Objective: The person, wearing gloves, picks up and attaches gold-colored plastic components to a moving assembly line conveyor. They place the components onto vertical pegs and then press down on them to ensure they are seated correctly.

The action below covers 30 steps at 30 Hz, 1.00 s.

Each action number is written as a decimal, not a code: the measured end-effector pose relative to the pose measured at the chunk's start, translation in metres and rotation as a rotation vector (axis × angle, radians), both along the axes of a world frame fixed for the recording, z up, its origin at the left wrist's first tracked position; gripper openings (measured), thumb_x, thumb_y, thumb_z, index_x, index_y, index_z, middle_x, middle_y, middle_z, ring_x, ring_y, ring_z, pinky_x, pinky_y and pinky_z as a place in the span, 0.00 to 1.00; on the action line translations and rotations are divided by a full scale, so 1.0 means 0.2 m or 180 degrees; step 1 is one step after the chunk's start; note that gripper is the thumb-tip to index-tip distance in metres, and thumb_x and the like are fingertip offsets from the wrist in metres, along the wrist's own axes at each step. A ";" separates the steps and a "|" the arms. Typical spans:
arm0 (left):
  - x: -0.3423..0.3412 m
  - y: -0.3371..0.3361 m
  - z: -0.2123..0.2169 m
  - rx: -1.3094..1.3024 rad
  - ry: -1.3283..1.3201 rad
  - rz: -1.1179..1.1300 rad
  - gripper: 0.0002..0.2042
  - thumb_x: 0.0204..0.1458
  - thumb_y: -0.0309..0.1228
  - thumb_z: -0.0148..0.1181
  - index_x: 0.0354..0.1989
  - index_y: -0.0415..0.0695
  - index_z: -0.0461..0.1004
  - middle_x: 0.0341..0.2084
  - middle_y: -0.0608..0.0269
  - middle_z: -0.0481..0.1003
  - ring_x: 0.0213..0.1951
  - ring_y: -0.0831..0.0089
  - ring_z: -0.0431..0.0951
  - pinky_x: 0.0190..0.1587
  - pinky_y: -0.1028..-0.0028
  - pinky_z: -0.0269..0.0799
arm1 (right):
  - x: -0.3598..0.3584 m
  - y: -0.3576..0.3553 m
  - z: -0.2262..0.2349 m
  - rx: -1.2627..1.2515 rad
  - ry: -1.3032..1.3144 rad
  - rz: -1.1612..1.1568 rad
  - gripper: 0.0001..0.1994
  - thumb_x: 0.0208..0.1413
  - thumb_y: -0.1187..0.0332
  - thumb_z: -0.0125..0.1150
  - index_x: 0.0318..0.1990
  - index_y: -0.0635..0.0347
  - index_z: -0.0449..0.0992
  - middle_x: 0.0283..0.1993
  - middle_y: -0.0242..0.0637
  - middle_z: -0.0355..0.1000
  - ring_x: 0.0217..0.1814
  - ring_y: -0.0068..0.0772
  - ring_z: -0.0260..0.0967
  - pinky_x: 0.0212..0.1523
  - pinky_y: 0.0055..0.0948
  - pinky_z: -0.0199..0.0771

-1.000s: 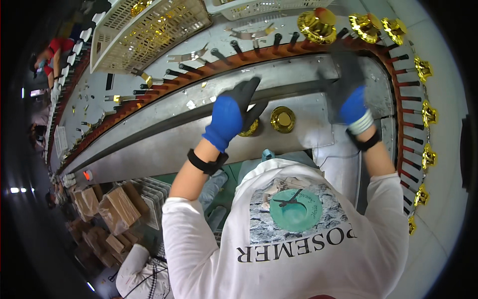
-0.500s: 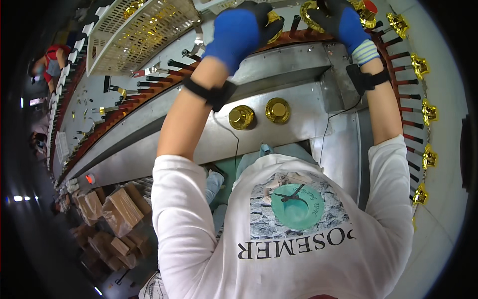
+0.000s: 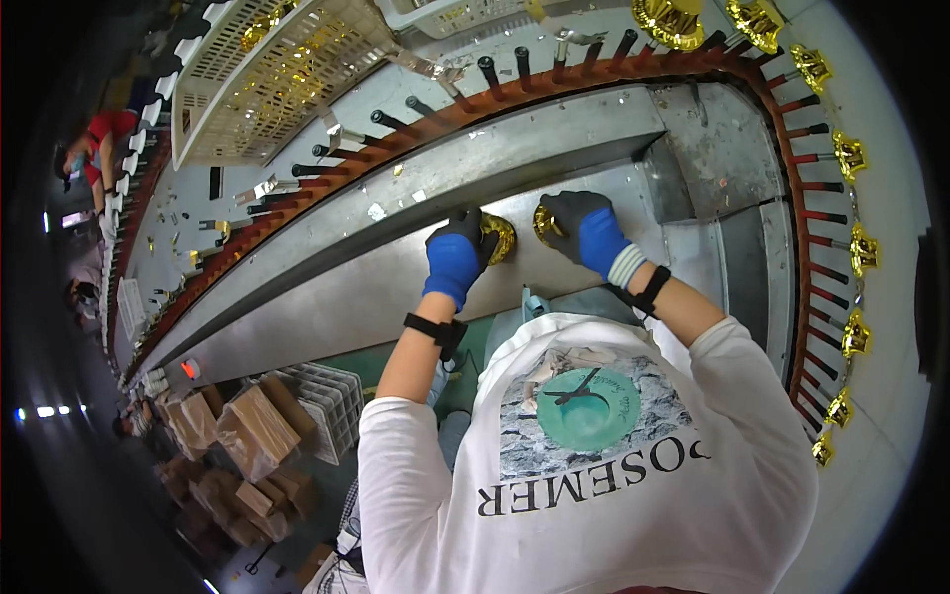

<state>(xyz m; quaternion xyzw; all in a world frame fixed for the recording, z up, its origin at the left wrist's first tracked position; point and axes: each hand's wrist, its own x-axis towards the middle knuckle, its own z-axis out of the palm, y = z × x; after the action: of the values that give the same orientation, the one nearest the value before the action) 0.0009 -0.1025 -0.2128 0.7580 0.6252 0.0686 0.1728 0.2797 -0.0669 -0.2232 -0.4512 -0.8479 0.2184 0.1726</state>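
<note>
Both my hands wear blue gloves with dark palms. My left hand (image 3: 457, 253) is closed on a round gold-coloured part (image 3: 501, 238) lying on the grey metal ledge (image 3: 356, 287). My right hand (image 3: 586, 232) grips a second gold part (image 3: 543, 224) just beside the first. The two parts sit close together, almost touching. My fingers cover most of each part. A curved conveyor (image 3: 614, 71) with dark upright pegs runs beyond the ledge.
Gold parts (image 3: 849, 158) sit on pegs along the conveyor's right side and top. A white mesh basket (image 3: 287, 79) with gold pieces stands at the upper left. Brown cartons (image 3: 247, 436) and a white crate (image 3: 332, 401) are on the floor at the left. Another person (image 3: 94, 148) works far left.
Half a second ago both hands were stretched up to the pegs at the conveyor's top. They have come back down onto the two gold parts on the ledge.
</note>
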 end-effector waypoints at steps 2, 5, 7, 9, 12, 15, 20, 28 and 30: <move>-0.03 0.00 -0.10 -0.0506 0.0462 0.0088 0.29 0.56 0.52 0.68 0.62 0.48 0.77 0.46 0.41 0.82 0.41 0.46 0.86 0.40 0.51 0.82 | -0.06 0.01 -0.01 -0.0119 -0.0572 0.0159 0.29 0.53 0.56 0.73 0.62 0.56 0.77 0.48 0.46 0.80 0.48 0.53 0.80 0.49 0.52 0.79; -0.01 0.00 -0.06 0.0051 0.0843 0.0038 0.29 0.56 0.52 0.68 0.61 0.49 0.77 0.49 0.38 0.81 0.42 0.43 0.85 0.42 0.51 0.82 | 0.00 0.03 0.05 -0.0553 -0.0978 -0.0141 0.31 0.52 0.54 0.74 0.62 0.57 0.77 0.53 0.49 0.79 0.54 0.54 0.79 0.55 0.53 0.78; 0.07 0.06 0.19 0.0102 0.0778 0.0007 0.29 0.57 0.50 0.69 0.62 0.47 0.76 0.52 0.36 0.80 0.45 0.40 0.84 0.44 0.52 0.82 | 0.16 0.08 0.16 0.0485 0.0170 -0.0044 0.33 0.55 0.53 0.73 0.65 0.60 0.75 0.62 0.56 0.77 0.62 0.60 0.76 0.64 0.51 0.76; 0.16 0.16 0.43 0.0568 -0.0642 -0.0613 0.30 0.57 0.47 0.71 0.63 0.43 0.76 0.54 0.36 0.79 0.44 0.40 0.84 0.45 0.52 0.82 | 0.35 0.24 0.42 0.1192 0.0392 -0.0245 0.29 0.59 0.57 0.70 0.64 0.64 0.76 0.63 0.57 0.76 0.62 0.61 0.75 0.66 0.50 0.74; 0.43 0.45 0.85 0.1593 -0.0924 -0.1247 0.30 0.57 0.44 0.72 0.64 0.41 0.75 0.52 0.38 0.80 0.42 0.41 0.84 0.43 0.52 0.81 | 0.81 0.66 0.65 0.2633 -0.0755 -0.0866 0.19 0.60 0.58 0.70 0.52 0.63 0.80 0.45 0.56 0.80 0.42 0.62 0.77 0.44 0.49 0.78; 0.64 0.87 1.01 0.2415 -0.0893 -0.1275 0.24 0.58 0.45 0.71 0.57 0.43 0.78 0.46 0.49 0.81 0.35 0.49 0.84 0.35 0.55 0.79 | 0.94 1.14 0.95 0.2786 -0.1240 -0.1395 0.23 0.59 0.55 0.76 0.55 0.59 0.81 0.47 0.51 0.81 0.49 0.54 0.81 0.49 0.43 0.81; 0.69 1.19 1.05 0.1959 -0.0495 -0.0920 0.19 0.60 0.46 0.66 0.51 0.46 0.79 0.39 0.40 0.82 0.38 0.41 0.83 0.41 0.48 0.79 | 0.57 1.14 1.05 0.1337 0.0459 -0.1394 0.24 0.60 0.56 0.69 0.58 0.64 0.80 0.45 0.57 0.81 0.48 0.57 0.80 0.49 0.48 0.81; 0.36 0.74 1.03 0.2053 -0.1071 -0.0867 0.24 0.55 0.41 0.76 0.57 0.43 0.81 0.40 0.48 0.83 0.38 0.54 0.86 0.39 0.61 0.82 | 0.46 0.61 1.04 0.2142 0.0600 -0.0537 0.19 0.54 0.63 0.79 0.52 0.59 0.84 0.40 0.43 0.83 0.29 0.43 0.78 0.36 0.40 0.80; 0.24 0.51 0.94 0.1727 -0.1168 -0.0862 0.22 0.55 0.40 0.76 0.55 0.43 0.82 0.39 0.48 0.83 0.38 0.54 0.86 0.39 0.61 0.82 | 0.38 0.38 0.93 0.1851 0.0722 -0.0129 0.25 0.55 0.62 0.78 0.59 0.59 0.81 0.46 0.46 0.83 0.34 0.43 0.79 0.40 0.40 0.80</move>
<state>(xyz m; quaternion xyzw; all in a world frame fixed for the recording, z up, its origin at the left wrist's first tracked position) 0.0484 0.0001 -0.0250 0.8274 0.4366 0.3436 0.0822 0.3556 0.0089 -0.0368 -0.3724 -0.8410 0.0123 0.3923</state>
